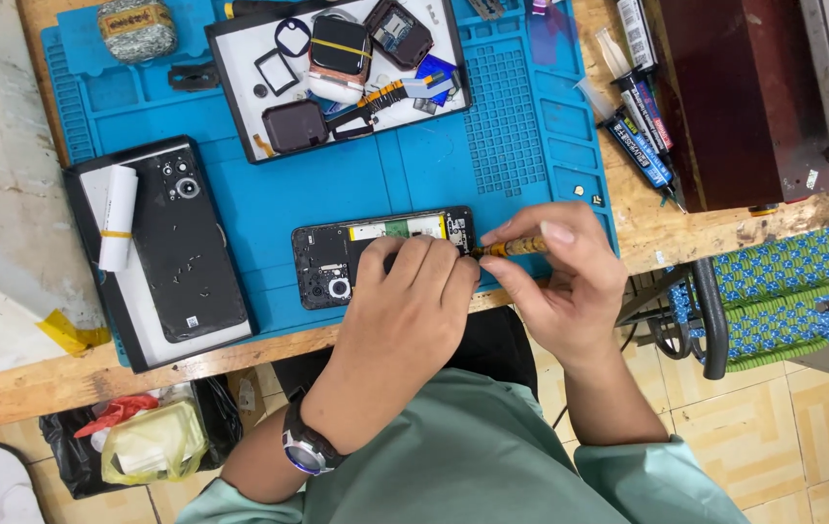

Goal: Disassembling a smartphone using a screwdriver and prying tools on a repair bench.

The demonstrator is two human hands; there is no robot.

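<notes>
At centre frame, our left hand presses flat on the opened phone lying on the blue mat. Our right hand pinches a thin yellow screwdriver at its edge. We judge the phone light, rigid, fragile inside; best held by its edges.

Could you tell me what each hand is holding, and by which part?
Right hand pinches a screwdriver by its handle; left hand presses the opened phone.
</notes>
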